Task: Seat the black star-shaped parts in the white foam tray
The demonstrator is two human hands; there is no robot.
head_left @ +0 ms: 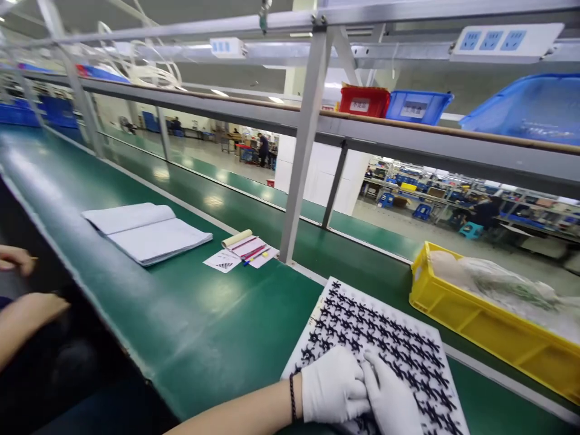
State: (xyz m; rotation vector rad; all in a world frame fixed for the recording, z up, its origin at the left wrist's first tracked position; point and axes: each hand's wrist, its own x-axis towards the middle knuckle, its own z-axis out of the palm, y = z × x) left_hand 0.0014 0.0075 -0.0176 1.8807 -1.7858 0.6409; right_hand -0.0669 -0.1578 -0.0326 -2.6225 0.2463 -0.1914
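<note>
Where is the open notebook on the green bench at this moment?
In the head view, the open notebook lies on the left part of the green bench, just left of the small papers and pens.

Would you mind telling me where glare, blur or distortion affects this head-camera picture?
Head view: ceiling lights glare in streaks on the green bench; the shelf rail bows from lens distortion; the far workshop is soft and bright; the gloved left hand and right hand on the patterned tray are fairly sharp.

White gloves [357, 386], black wristband [292, 397]
</note>
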